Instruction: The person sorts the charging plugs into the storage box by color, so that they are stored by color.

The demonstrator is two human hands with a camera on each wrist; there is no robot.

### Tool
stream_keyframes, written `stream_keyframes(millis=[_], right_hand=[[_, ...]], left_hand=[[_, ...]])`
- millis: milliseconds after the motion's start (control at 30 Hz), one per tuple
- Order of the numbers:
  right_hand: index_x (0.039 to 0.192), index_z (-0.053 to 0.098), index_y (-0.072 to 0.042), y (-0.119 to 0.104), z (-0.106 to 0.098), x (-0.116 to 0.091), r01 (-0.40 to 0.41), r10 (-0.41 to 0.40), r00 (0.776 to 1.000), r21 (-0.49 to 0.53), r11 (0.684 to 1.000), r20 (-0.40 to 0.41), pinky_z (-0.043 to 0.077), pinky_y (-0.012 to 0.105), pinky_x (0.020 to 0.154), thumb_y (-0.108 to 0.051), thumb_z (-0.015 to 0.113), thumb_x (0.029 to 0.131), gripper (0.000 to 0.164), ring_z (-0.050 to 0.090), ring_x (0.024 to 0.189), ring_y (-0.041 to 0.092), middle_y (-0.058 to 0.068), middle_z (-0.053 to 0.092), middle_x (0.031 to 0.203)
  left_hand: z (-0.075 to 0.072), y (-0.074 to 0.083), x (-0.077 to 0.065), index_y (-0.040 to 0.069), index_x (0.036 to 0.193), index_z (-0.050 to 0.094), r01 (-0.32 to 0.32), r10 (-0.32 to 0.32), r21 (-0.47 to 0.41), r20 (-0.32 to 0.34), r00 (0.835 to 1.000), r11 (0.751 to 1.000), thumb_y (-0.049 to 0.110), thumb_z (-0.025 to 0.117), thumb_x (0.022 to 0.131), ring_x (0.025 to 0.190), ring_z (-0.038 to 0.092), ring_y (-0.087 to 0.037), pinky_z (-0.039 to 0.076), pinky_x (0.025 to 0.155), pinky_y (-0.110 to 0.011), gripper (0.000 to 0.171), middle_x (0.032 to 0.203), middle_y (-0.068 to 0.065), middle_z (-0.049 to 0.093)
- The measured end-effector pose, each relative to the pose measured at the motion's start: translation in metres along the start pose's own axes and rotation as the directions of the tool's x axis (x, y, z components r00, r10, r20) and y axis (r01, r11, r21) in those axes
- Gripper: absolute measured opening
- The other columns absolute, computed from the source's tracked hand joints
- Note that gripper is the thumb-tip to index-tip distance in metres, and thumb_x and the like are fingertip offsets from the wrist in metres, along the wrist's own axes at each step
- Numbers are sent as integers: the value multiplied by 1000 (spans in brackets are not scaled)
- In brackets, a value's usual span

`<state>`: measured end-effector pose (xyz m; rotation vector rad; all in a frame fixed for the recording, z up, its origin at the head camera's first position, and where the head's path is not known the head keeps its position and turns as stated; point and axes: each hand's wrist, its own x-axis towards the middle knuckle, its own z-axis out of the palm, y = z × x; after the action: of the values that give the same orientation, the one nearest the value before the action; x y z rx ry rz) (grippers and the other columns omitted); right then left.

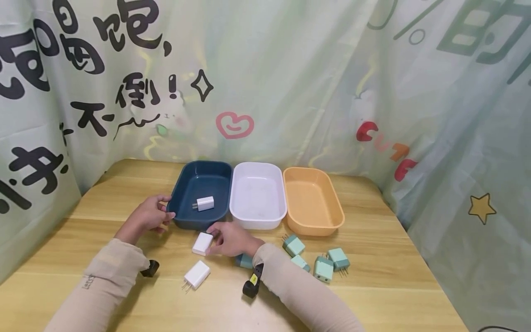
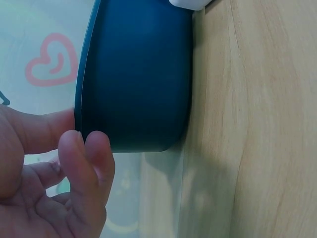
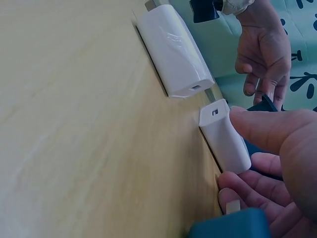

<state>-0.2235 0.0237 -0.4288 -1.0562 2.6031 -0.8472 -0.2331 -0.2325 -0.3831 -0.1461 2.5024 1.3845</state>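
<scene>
My left hand (image 1: 149, 214) pinches the near left corner of a dark blue tray (image 1: 188, 224), thumb and fingers at its rim. Inside that tray lies one white charger plug (image 1: 205, 203), prongs to the left. Just in front of the tray, my right hand (image 1: 233, 239) has its thumb and fingers around a second white charger plug (image 3: 225, 136), which lies on the table. Nearer to me is a third white charger plug (image 1: 197, 275). A dark teal charger plug (image 1: 244, 261) sits beneath my right wrist, partly hidden by it.
Beside the blue tray stand a white tray (image 1: 258, 223) and an orange tray (image 1: 315, 229), side by side. Several light green charger plugs (image 1: 323, 269) lie on the wooden table (image 1: 373, 295) at right, some near my right forearm. A printed curtain (image 1: 282, 92) hangs behind.
</scene>
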Motion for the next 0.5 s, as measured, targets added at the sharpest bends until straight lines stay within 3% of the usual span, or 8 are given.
stream_keyframes(millis=[500], right_hand=[[117,63,-7,-6,1,2,1,0,1000,-72,997,14,44,12,62,-38,83,76,55,54,68,-1,-6,63,86]], left_hand=[[0,-1,-1,-7,147,25,-14,14,14,-4,1000,1000,4,60,94,85,60,-27,57,61,-37,65,115,-26,45]])
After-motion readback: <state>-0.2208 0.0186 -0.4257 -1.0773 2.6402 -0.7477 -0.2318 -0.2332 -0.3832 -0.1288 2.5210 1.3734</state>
